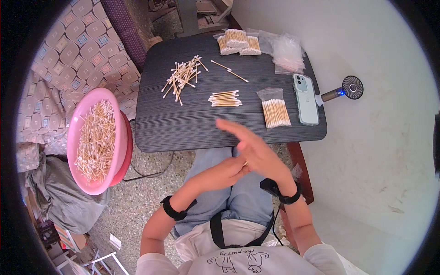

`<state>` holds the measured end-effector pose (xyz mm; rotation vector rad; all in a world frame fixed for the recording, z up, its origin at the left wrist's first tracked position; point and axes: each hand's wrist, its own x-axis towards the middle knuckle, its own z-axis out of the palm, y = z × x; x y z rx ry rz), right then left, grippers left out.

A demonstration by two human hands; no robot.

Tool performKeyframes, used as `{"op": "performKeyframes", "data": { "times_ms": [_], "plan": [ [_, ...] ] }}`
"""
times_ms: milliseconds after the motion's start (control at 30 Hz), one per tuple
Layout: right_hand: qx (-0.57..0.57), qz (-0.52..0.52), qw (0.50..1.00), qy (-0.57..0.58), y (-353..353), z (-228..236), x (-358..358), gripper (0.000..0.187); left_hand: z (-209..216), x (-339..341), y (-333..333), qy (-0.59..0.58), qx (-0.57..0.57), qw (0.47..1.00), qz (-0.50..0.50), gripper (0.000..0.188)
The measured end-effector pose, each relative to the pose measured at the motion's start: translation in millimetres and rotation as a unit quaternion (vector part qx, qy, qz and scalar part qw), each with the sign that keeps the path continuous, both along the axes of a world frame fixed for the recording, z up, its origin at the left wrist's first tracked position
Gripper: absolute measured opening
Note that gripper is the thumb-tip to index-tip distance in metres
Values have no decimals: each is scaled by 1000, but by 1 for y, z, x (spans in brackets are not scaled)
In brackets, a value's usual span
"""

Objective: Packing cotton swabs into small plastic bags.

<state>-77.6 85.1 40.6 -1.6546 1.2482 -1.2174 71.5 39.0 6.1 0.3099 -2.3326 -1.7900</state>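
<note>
Over my lap, just in front of the table edge, my two hands meet. My left hand (225, 174) is closed, and a small pale tip that looks like part of a cotton swab (246, 163) peeks out by its fingers; the rest is hidden. My right hand (257, 153) is open, fingers stretched out toward the left and palm against the left hand's fingertips. Beyond them on the table lie a neat small stack of cotton swabs (225, 98), a loose pile of swabs (184, 77) and two single swabs (238, 75). A filled clear bag of swabs (276, 112) lies to the right.
The dark table (172, 128) also bears packed swab bags (237, 41), empty clear bags (288, 51), a pale phone (305, 101) and a small fan (352, 88) at its right edge. A pink basin (75, 123) full of swabs stands left. A white wall (376, 151) bounds the right.
</note>
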Motion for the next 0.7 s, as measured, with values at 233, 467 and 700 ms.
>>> {"op": "performKeyframes", "data": {
  "times_ms": [233, 467, 700],
  "plan": [
    [39, 42, 998, 17, 5, 1, 5, 53, -9, 5, 7, -5, 51, 999, 4, 25],
    [1, 23, 1000, -4, 3, 6, 9, 47, -3, -7, 18, -54, 87, 995, -5, 28],
    [34, 21, 995, -87, 7, 6, 0, 44, -16, -12, 18, -3, -7, 996, 84, 14]
  ]
}}
